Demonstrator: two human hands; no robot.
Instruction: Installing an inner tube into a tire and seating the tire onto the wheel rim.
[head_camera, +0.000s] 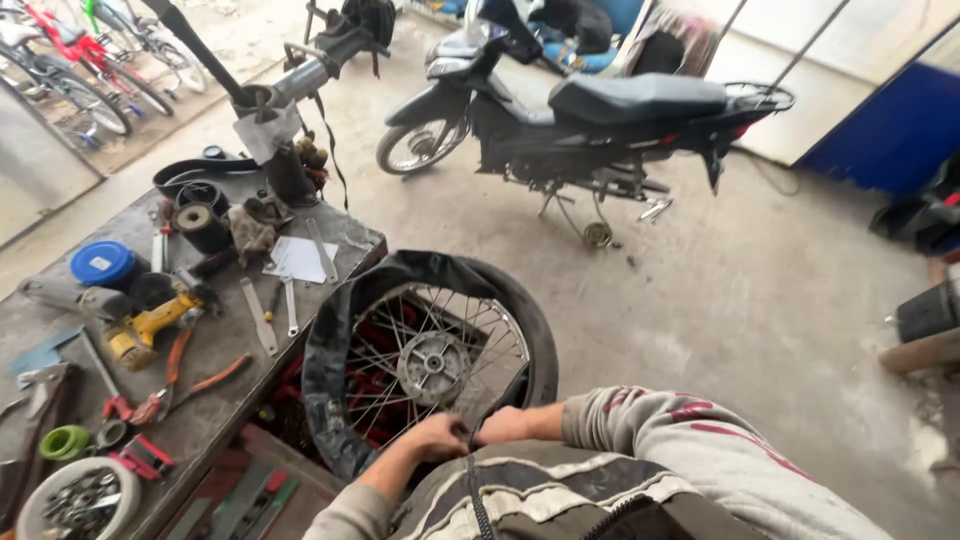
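Black rubber tyre (335, 330) on the spoked wheel (432, 366), just right of the table (215, 385), sits pinched at its near edge under our left hand (432, 437) and right hand (505, 425), both closed; we judge bead-working underway, steady grip needed next.

Matt black rubber tyre (340, 330) wraps shiny metal spokes (470, 340) at centre; left, the table (215, 385) is dull, scuffed metal; the floor (720, 300) is rough concrete.
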